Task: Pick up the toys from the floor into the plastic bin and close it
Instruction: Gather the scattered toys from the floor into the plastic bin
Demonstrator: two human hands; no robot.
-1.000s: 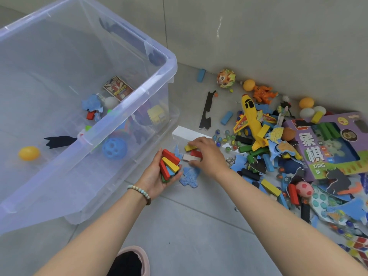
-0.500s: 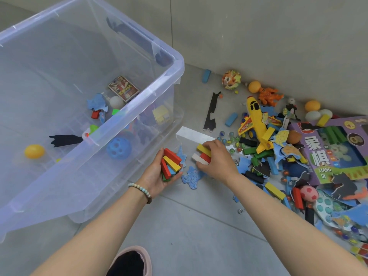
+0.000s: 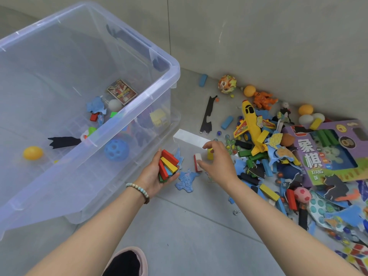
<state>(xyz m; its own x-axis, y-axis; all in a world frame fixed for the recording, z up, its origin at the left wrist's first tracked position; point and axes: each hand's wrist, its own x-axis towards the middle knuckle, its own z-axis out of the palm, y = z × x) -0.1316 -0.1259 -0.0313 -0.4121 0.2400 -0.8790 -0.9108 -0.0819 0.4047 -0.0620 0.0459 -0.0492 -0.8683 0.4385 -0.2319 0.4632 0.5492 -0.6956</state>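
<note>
plastic bin (image 3: 171, 64), blue ball (image 3: 116, 150) inside

The plastic bin (image 3: 139, 100) runs off the left edge; toys behind its near wall, like the blue holed ball (image 3: 116, 150), show only hazily. The left hand (image 3: 154, 175) covers the lower ends of its coloured blocks (image 3: 168, 165). The right hand (image 3: 218, 163) half hides a yellow block (image 3: 210, 154); whether it grips the red-and-white block (image 3: 197, 162) is unclear. The right edge cuts the purple game box (image 3: 326, 156), the near edge the shoe (image 3: 127, 261).
</note>
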